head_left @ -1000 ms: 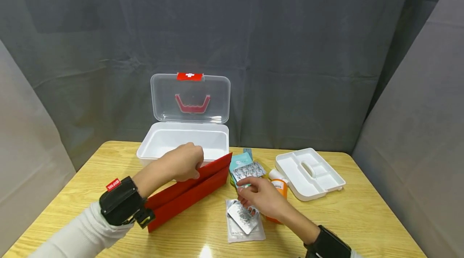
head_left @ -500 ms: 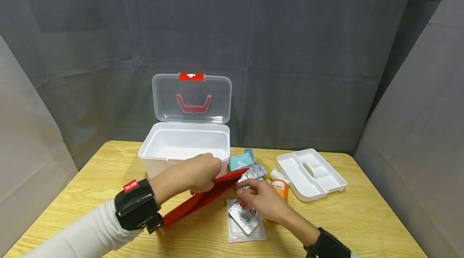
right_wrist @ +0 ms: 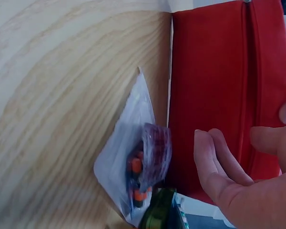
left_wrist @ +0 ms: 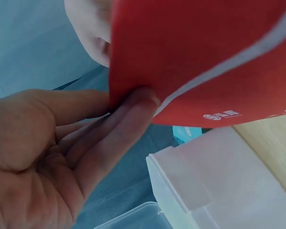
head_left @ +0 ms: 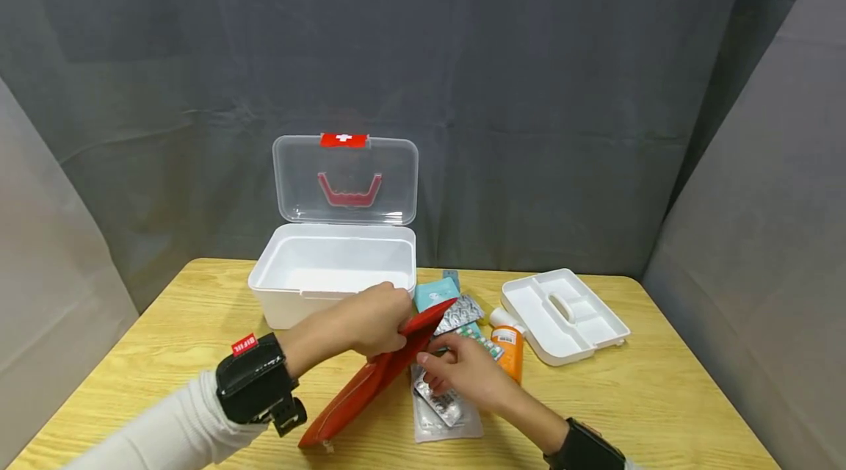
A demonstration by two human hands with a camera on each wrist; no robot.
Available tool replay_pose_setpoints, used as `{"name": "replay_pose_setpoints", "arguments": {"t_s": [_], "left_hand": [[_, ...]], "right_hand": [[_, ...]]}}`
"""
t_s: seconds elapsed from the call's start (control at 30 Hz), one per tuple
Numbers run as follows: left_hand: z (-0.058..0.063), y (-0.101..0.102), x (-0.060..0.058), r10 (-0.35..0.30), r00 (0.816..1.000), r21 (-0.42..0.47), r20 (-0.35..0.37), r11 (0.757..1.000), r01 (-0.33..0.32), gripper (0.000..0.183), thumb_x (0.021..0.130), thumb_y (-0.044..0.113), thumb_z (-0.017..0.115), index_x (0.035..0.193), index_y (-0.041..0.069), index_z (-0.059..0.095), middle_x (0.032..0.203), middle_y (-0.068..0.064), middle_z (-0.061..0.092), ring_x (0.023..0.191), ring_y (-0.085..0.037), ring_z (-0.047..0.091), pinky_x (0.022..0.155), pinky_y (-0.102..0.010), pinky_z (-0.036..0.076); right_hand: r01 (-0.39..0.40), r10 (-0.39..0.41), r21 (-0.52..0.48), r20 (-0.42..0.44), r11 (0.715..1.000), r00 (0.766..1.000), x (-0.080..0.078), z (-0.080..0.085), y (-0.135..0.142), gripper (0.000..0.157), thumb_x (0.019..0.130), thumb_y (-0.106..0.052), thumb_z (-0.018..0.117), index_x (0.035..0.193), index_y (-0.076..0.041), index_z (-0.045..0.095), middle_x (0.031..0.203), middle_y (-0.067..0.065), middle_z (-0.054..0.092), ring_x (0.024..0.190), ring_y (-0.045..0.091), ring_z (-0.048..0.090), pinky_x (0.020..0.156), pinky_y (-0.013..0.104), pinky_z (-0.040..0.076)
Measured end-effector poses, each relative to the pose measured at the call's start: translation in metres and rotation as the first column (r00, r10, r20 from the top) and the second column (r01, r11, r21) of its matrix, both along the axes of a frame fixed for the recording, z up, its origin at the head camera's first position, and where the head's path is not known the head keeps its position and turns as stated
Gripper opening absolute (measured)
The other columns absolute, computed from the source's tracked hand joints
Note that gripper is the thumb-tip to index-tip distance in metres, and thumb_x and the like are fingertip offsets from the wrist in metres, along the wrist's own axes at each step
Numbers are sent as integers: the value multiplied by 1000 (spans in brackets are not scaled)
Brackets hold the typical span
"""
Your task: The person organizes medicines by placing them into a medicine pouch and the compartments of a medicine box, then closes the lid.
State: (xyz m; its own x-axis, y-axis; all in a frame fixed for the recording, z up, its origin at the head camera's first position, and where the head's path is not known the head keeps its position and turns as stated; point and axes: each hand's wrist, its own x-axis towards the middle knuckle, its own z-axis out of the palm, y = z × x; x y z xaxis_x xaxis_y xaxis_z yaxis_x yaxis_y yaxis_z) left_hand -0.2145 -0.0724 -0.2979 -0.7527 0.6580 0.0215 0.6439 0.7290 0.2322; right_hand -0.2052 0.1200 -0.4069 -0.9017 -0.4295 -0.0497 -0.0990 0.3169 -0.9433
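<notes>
My left hand [head_left: 377, 319] pinches the top edge of a red zip pouch [head_left: 377, 385]. In the left wrist view, its thumb and fingers squeeze the pouch's corner, where a pale zip and white print show. The pouch stands tilted above the table. My right hand [head_left: 465, 374] is beside the pouch's right end, fingers loosely bent. The right wrist view shows a gap between thumb and fingers, with nothing held. Below that hand lie a silver blister pack [head_left: 446, 405] and a clear plastic bag [head_left: 429, 426], partly covered. A blister pack of green capsules [head_left: 490, 347] lies just behind it.
A white first-aid box [head_left: 284, 306] with its clear lid [head_left: 390, 191] raised stands at the back. Near it lie a teal packet [head_left: 432, 294] and another silver blister pack [head_left: 461, 314]. An orange pill bottle [head_left: 507, 346] and a white divided tray [head_left: 538, 301] are right.
My left hand has moved right and slightly toward me, turning the pouch. The pouch's right end now reaches my right hand, which has shifted slightly left. The green capsule pack has come into sight.
</notes>
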Motion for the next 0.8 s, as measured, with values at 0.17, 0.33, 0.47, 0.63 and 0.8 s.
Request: {"name": "replay_pose_setpoints", "arguments": {"t_s": [0.17, 0.33, 0.47, 0.63, 0.8], "left_hand": [[-6, -1, -1, -10, 1000, 82, 13, 997, 9, 32, 80, 2, 74, 52, 11, 60, 42, 3, 55, 41, -7, 50, 40, -19, 37], [-13, -2, -2, -12, 999, 144, 42, 990, 5, 35, 80, 1, 71, 50, 12, 57, 40, 5, 54, 36, -1, 49, 38, -17, 34], [-16, -4, -2, 8, 1000, 171, 28, 985, -13, 32, 78, 0, 68, 50, 12, 58, 41, 6, 53, 38, -3, 48, 39, -18, 33], [-17, -6, -1, 72, 989, 180, 128, 979, -95, 28, 83, -1, 64, 58, 10, 64, 45, 5, 55, 39, -6, 54, 39, -19, 41], [-21, -8, 1, 111, 958, 179, 265, 970, -162, 20, 91, 3, 62, 72, 7, 67, 57, -1, 62, 44, -13, 62, 41, -22, 48]], "right_hand": [[20, -20, -30, 5, 999, 1000, 1, -4, -6, 39, 100, -24, 64, 114, 11, 58, 80, 25, 72, 73, 32, 74, 66, 42, 63], [47, -47, -52, 0, 998, 999, 2, -7, -10, 34, 97, -17, 66, 114, 11, 58, 78, 23, 73, 68, 28, 73, 65, 42, 63], [63, -62, -46, 15, 997, 998, 1, -7, -13, 30, 95, -13, 67, 114, 9, 58, 80, 22, 74, 66, 25, 73, 64, 40, 62], [56, -55, -55, 13, 997, 998, -1, -7, -12, 29, 93, -5, 65, 115, 12, 56, 83, 25, 74, 69, 26, 72, 66, 41, 63], [47, -48, -55, -6, 997, 999, -2, -9, -12, 27, 92, 0, 63, 114, 13, 56, 82, 27, 73, 69, 27, 72, 66, 42, 63]]}}
